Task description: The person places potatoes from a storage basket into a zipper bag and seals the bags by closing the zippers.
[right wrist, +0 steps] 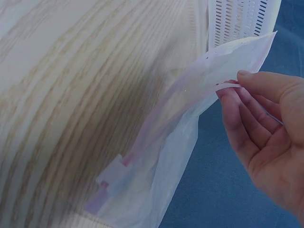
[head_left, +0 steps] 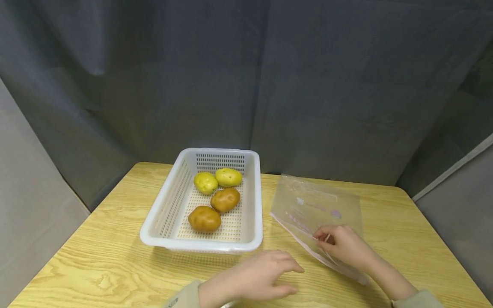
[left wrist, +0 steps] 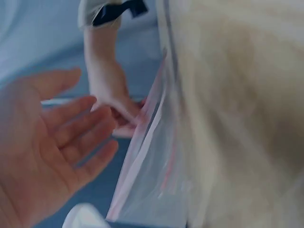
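My right hand [head_left: 346, 246] pinches the open edge of a clear plastic zip bag [head_left: 319, 201] at the right of the table. The bag has a pink strip along its mouth and faint pink print. In the right wrist view, thumb and fingertips hold that rim [right wrist: 228, 87], and a white slider [right wrist: 114, 175] sits near one end of the strip. My left hand [head_left: 262, 276] is held beside the bag's mouth, apart from it, fingers spread and nothing in them. In the left wrist view its palm [left wrist: 42, 156] faces the camera.
Left of the bag stands a white slotted plastic basket [head_left: 152, 226]. Inside lie two yellow potatoes [head_left: 206, 183] and two brown potatoes [head_left: 205, 219]. The wooden table [head_left: 88, 265] ends at a dark curtain [head_left: 308, 85] behind.
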Demonstrator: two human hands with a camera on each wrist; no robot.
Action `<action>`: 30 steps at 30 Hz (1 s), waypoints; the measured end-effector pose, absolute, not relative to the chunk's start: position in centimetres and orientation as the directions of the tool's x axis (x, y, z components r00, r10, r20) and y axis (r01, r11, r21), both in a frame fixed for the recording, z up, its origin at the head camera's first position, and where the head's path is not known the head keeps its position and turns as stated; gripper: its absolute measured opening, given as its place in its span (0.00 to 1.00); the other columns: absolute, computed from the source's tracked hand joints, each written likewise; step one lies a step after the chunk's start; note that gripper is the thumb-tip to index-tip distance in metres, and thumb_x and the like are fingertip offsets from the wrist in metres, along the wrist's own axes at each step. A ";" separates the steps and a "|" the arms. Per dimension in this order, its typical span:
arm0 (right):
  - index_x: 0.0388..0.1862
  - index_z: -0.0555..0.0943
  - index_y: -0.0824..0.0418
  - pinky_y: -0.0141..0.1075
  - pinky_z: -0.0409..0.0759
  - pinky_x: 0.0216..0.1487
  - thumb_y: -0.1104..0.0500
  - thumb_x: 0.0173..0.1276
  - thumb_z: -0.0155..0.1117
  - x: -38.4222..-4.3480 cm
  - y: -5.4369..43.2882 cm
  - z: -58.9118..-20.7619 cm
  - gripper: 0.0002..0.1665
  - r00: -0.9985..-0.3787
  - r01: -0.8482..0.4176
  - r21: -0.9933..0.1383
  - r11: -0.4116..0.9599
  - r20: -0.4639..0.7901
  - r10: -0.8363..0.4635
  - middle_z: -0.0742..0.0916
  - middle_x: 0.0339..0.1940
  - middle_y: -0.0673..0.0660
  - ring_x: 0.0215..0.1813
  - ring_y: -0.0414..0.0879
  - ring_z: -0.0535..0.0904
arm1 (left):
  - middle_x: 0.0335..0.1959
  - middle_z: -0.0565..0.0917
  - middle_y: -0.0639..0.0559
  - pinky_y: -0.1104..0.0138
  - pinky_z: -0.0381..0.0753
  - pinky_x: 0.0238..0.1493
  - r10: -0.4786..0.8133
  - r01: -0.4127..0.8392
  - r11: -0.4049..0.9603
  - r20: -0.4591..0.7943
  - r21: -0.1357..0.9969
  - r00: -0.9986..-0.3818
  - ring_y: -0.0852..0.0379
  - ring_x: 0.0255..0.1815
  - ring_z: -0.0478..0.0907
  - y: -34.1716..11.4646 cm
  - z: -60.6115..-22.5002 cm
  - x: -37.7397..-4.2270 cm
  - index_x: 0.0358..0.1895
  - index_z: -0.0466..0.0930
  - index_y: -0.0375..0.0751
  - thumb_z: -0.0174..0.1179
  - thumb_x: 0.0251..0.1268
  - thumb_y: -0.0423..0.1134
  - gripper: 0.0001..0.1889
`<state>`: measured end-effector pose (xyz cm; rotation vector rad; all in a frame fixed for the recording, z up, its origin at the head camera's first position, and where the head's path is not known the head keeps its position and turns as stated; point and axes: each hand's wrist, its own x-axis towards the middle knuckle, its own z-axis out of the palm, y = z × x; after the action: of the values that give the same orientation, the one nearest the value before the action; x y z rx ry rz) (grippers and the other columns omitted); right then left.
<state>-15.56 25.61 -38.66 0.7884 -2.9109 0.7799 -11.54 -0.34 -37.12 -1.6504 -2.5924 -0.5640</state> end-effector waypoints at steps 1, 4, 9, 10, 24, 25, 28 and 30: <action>0.35 0.82 0.59 0.24 0.74 0.25 0.62 0.58 0.64 -15.5 25.6 -38.6 0.06 -0.872 -0.478 -0.465 0.745 0.154 -0.464 0.84 0.28 0.47 0.25 0.29 0.75 | 0.50 0.78 0.61 0.76 0.68 0.55 0.862 0.866 0.398 0.199 0.304 -0.466 0.68 0.53 0.72 0.0 -37.5 -11.4 0.52 0.76 0.48 0.53 0.63 0.49 0.17; 0.36 0.81 0.58 0.24 0.75 0.25 0.61 0.59 0.63 -15.6 25.6 -38.5 0.06 -0.873 -0.476 -0.475 0.740 0.152 -0.464 0.84 0.28 0.46 0.25 0.30 0.76 | 0.49 0.78 0.61 0.75 0.71 0.52 0.815 0.810 0.454 0.195 0.372 -0.546 0.67 0.52 0.73 0.8 -38.4 -11.1 0.51 0.76 0.48 0.53 0.63 0.48 0.16; 0.36 0.81 0.58 0.24 0.75 0.25 0.60 0.59 0.63 -15.6 25.5 -38.4 0.05 -0.875 -0.468 -0.498 0.730 0.142 -0.463 0.84 0.28 0.46 0.25 0.31 0.77 | 0.47 0.79 0.60 0.77 0.74 0.46 0.740 0.720 0.498 0.196 0.483 -0.643 0.67 0.48 0.75 1.6 -39.2 -11.0 0.49 0.77 0.47 0.55 0.62 0.45 0.14; 0.36 0.81 0.58 0.24 0.75 0.25 0.60 0.60 0.63 -15.5 25.5 -38.4 0.05 -0.874 -0.469 -0.500 0.728 0.143 -0.465 0.84 0.28 0.46 0.25 0.32 0.77 | 0.46 0.80 0.60 0.77 0.74 0.45 0.727 0.706 0.505 0.196 0.497 -0.658 0.68 0.47 0.75 1.8 -39.2 -11.1 0.49 0.77 0.47 0.55 0.62 0.44 0.14; 0.35 0.81 0.56 0.25 0.75 0.24 0.60 0.58 0.64 -15.5 25.2 -37.9 0.06 -0.889 -0.446 -0.517 0.731 0.165 -0.426 0.85 0.28 0.46 0.25 0.31 0.77 | 0.37 0.83 0.58 0.81 0.72 0.32 0.517 0.474 0.523 0.178 0.708 -0.837 0.71 0.33 0.75 3.4 -39.8 -12.2 0.42 0.80 0.42 0.58 0.58 0.40 0.10; 0.36 0.81 0.57 0.25 0.75 0.24 0.60 0.58 0.64 -15.5 25.2 -37.8 0.06 -0.889 -0.448 -0.518 0.729 0.167 -0.427 0.85 0.28 0.46 0.25 0.32 0.78 | 0.36 0.83 0.58 0.81 0.72 0.31 0.503 0.447 0.518 0.163 0.730 -0.849 0.71 0.32 0.75 3.5 -39.8 -12.3 0.43 0.79 0.42 0.58 0.58 0.41 0.11; 0.36 0.81 0.58 0.26 0.75 0.23 0.61 0.58 0.64 -15.4 25.2 -37.8 0.06 -0.886 -0.452 -0.524 0.722 0.173 -0.430 0.85 0.27 0.48 0.24 0.32 0.78 | 0.34 0.83 0.58 0.80 0.73 0.29 0.460 0.361 0.486 0.119 0.796 -0.880 0.71 0.30 0.77 3.9 -39.9 -12.5 0.46 0.77 0.40 0.57 0.57 0.41 0.14; 0.36 0.81 0.58 0.26 0.75 0.22 0.62 0.58 0.64 -15.5 25.1 -37.7 0.07 -0.884 -0.456 -0.524 0.719 0.178 -0.431 0.85 0.27 0.48 0.24 0.33 0.78 | 0.33 0.83 0.57 0.79 0.74 0.28 0.428 0.305 0.461 0.092 0.833 -0.899 0.70 0.29 0.78 4.1 -40.1 -12.6 0.49 0.75 0.40 0.58 0.57 0.42 0.17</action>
<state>-15.49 25.13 -37.74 0.7418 -2.8725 0.8931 -12.60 4.15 -40.05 -0.7052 -2.7942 -1.5492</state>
